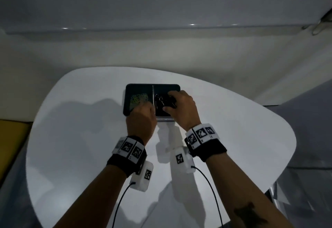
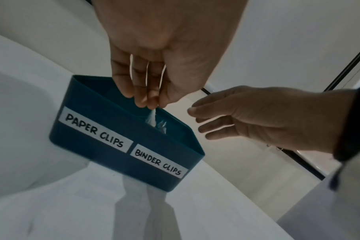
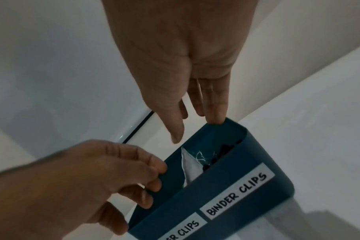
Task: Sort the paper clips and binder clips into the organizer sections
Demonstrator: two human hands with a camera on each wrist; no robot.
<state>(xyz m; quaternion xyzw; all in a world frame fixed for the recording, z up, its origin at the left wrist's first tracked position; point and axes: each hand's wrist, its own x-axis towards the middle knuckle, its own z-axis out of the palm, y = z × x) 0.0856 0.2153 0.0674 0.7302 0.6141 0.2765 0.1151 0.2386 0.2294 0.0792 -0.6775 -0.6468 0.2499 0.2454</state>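
Observation:
A dark teal organizer (image 1: 136,85) with two sections stands on the white table. Its front labels read PAPER CLIPS (image 2: 93,129) and BINDER CLIPS (image 2: 159,162). Coloured paper clips (image 1: 139,99) lie in the left section and black binder clips (image 1: 162,100) in the right, parted by a whitish divider (image 3: 187,167). My left hand (image 1: 143,109) hovers over the near part of the paper clip section, its fingertips (image 2: 150,104) bunched by the divider; I see nothing between them. My right hand (image 1: 172,102) spreads straight fingers (image 3: 215,113) over the binder clip section, one tip at the rim.
The rounded white table (image 1: 71,147) drops off at left, right and back. A yellow surface (image 1: 12,130) lies beyond its left edge. A pale wall and ledge rise behind. Cables trail from both wrist cameras toward me.

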